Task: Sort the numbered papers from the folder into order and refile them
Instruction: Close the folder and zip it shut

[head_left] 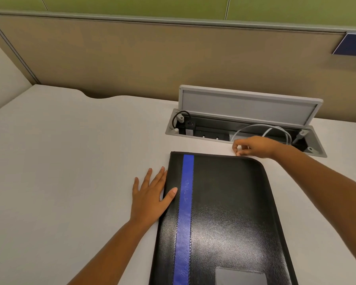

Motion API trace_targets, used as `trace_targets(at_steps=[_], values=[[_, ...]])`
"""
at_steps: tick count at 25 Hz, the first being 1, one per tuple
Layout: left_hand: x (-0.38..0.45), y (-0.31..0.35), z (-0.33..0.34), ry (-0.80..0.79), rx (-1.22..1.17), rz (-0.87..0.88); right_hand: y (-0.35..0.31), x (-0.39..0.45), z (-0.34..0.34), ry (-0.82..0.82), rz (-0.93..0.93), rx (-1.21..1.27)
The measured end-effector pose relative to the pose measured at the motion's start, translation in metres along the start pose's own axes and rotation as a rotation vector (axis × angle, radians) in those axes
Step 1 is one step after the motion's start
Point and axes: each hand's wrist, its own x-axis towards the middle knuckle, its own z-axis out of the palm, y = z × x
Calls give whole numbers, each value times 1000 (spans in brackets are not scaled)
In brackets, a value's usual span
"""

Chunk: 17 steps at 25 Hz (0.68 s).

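I see the closed folder (224, 212) flat on the desk (70, 161). Left hand (150, 196) rests open, thumb on its spine edge. Right hand (253, 147) pinches something small, unidentifiable, at the far edge.

- Even, soft indoor light; nothing is dim or blown out.
- A broad pale sheen lies on the black folder (224, 223) at lower centre.
- Shadows under the arms are faint.
- Wide-angle bending curves the partition's top edge (173, 21).
- Focus is fairly sharp throughout.
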Motion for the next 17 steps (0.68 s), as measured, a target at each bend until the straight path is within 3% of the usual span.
trace_targets(at_steps=[5, 11, 17], values=[[0, 0, -2, 3, 11, -25, 0, 0, -7, 99, -62, -146], [-2, -2, -2, -7, 53, 12, 22, -29, 19, 299, -18, -91], [1, -6, 4, 32, 10, 14, -35, 25, 8, 243, -146, -136]])
